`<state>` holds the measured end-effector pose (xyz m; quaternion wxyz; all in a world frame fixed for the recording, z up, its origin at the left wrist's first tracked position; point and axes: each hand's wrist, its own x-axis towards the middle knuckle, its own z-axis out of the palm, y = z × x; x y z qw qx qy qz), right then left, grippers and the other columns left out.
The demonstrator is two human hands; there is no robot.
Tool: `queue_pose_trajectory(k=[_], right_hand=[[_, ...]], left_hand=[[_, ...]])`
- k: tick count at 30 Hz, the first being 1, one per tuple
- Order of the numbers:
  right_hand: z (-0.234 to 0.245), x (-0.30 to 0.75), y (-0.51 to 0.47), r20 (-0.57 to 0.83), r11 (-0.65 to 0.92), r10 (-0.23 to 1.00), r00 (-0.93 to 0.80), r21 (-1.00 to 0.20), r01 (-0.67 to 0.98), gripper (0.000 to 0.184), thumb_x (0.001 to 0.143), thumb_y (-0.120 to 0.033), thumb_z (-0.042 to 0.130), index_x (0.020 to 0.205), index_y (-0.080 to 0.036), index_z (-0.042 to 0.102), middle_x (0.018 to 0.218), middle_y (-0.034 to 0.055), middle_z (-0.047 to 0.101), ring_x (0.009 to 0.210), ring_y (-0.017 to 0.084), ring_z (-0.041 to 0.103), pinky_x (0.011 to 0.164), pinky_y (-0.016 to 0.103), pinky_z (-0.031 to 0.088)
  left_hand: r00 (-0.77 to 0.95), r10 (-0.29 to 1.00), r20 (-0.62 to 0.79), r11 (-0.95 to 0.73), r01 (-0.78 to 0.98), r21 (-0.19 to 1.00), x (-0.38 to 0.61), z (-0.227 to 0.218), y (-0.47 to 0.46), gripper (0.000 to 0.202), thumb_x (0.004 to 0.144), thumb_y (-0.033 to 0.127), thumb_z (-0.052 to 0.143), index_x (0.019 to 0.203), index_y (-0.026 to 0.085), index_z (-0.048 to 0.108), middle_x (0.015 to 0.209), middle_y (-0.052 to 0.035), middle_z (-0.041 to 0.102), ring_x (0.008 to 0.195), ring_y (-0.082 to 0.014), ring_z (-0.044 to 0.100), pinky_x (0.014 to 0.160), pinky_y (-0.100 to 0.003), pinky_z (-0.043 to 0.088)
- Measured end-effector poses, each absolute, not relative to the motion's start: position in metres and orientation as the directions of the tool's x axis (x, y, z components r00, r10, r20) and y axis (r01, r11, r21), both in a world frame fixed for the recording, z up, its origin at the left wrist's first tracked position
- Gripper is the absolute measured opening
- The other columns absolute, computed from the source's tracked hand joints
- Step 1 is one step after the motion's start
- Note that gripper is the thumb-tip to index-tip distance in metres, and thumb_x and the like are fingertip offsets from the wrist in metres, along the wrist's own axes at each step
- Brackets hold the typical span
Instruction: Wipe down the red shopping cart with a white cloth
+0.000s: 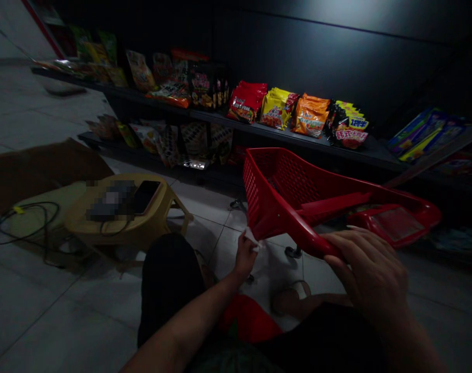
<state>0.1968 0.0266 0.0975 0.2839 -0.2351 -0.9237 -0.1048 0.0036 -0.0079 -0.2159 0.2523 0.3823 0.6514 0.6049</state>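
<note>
A red plastic mesh shopping basket (282,181) sits tilted right of centre in the frame, raised off the floor. The right hand (370,269) has its grip clamped around the basket's thick red edge, at lower right. The left hand (245,254) has its grip pinched together on a crumpled white wipe (252,239), right at the basket's lower corner.

A blurry red object (247,318) lies at the bottom of the frame, beside a dark trouser leg (169,285). To the left stands a low yellow plastic stool (115,228) carrying a black phone (145,197), with a coiled black cable (24,223) and flattened brown cardboard (37,173) beyond it. Along the top, a dark metal shelf (298,140) holds colourful snack packets (309,116). The floor is pale tile (65,321), and the room is dim.
</note>
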Motion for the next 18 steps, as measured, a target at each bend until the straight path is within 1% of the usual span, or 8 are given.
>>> queue_pose_trajectory(k=[2,4,6,9,11,13,15,18], right_hand=[[0.096,0.195,0.024,0.585,0.863,0.372,-0.721,0.069,0.501,0.024,0.097,-0.039,0.054,0.107,-0.021,0.067,0.098,0.0058,0.072,0.097,0.024,0.063,0.098,0.041,0.044],[0.095,0.191,0.020,0.597,0.856,0.375,-0.709,0.072,0.512,0.025,0.097,-0.039,0.054,0.107,-0.021,0.067,0.098,0.0062,0.072,0.099,0.025,0.063,0.098,0.041,0.044],[0.095,0.184,0.016,0.614,0.848,0.375,-0.694,0.075,0.525,0.025,0.097,-0.039,0.054,0.106,-0.020,0.067,0.098,0.0065,0.072,0.099,0.025,0.063,0.097,0.040,0.044],[0.095,0.172,0.009,0.639,0.838,0.375,-0.672,0.076,0.540,0.025,0.097,-0.040,0.054,0.104,-0.020,0.067,0.096,0.0063,0.072,0.098,0.025,0.063,0.096,0.039,0.044],[0.095,0.163,0.005,0.651,0.830,0.386,-0.654,0.065,0.555,0.026,0.098,-0.040,0.053,0.104,-0.019,0.067,0.096,0.0061,0.073,0.097,0.025,0.063,0.096,0.039,0.043],[0.094,0.152,0.001,0.662,0.820,0.400,-0.634,0.051,0.570,0.025,0.098,-0.039,0.053,0.104,-0.019,0.067,0.096,0.0060,0.073,0.097,0.024,0.064,0.098,0.039,0.042],[0.093,0.139,-0.004,0.673,0.814,0.411,-0.615,0.033,0.580,0.025,0.097,-0.039,0.054,0.107,-0.020,0.067,0.097,0.0059,0.073,0.097,0.024,0.064,0.100,0.039,0.041],[0.093,0.123,-0.014,0.701,0.820,0.425,-0.572,-0.031,0.571,0.028,0.096,-0.036,0.057,0.118,-0.020,0.063,0.102,0.0055,0.073,0.098,0.022,0.066,0.106,0.039,0.039]], left_hand=[[-0.608,0.789,0.086,0.018,0.164,0.986,0.003,-0.231,-0.012,0.015,0.065,0.011,0.071,0.072,0.018,0.059,0.102,-0.0049,0.058,0.100,-0.0208,0.057,0.090,-0.038,0.049],[-0.637,0.768,0.073,0.025,0.144,0.989,0.005,-0.235,-0.017,0.015,0.067,0.015,0.071,0.070,0.019,0.057,0.089,-0.0019,0.056,0.089,-0.0189,0.056,0.086,-0.037,0.049],[-0.664,0.743,0.080,0.008,0.127,0.992,0.010,-0.225,-0.020,0.011,0.073,0.021,0.069,0.075,0.019,0.058,0.094,-0.0030,0.057,0.093,-0.0190,0.056,0.087,-0.037,0.048],[-0.665,0.736,0.130,-0.067,0.120,0.991,0.011,-0.181,-0.020,0.010,0.082,0.027,0.065,0.082,0.020,0.058,0.116,-0.0066,0.057,0.108,-0.0201,0.056,0.092,-0.036,0.047],[-0.636,0.745,0.201,-0.194,0.082,0.978,0.008,-0.140,-0.018,0.015,0.083,0.030,0.067,0.083,0.019,0.057,0.129,-0.0077,0.054,0.119,-0.0213,0.053,0.098,-0.037,0.044],[-0.634,0.729,0.259,-0.334,0.001,0.943,0.001,-0.099,-0.015,0.020,0.083,0.033,0.068,0.082,0.020,0.054,0.134,-0.0080,0.053,0.124,-0.0233,0.051,0.102,-0.040,0.042],[-0.624,0.734,0.269,-0.427,-0.116,0.897,-0.007,-0.067,-0.015,0.024,0.083,0.037,0.068,0.085,0.020,0.051,0.128,-0.0075,0.056,0.114,-0.0221,0.057,0.093,-0.037,0.047],[-0.634,0.739,0.230,-0.451,-0.211,0.867,-0.016,-0.041,-0.025,0.025,0.088,0.041,0.063,0.094,0.023,0.048,0.111,-0.0037,0.061,0.092,-0.0159,0.061,0.076,-0.029,0.051]])
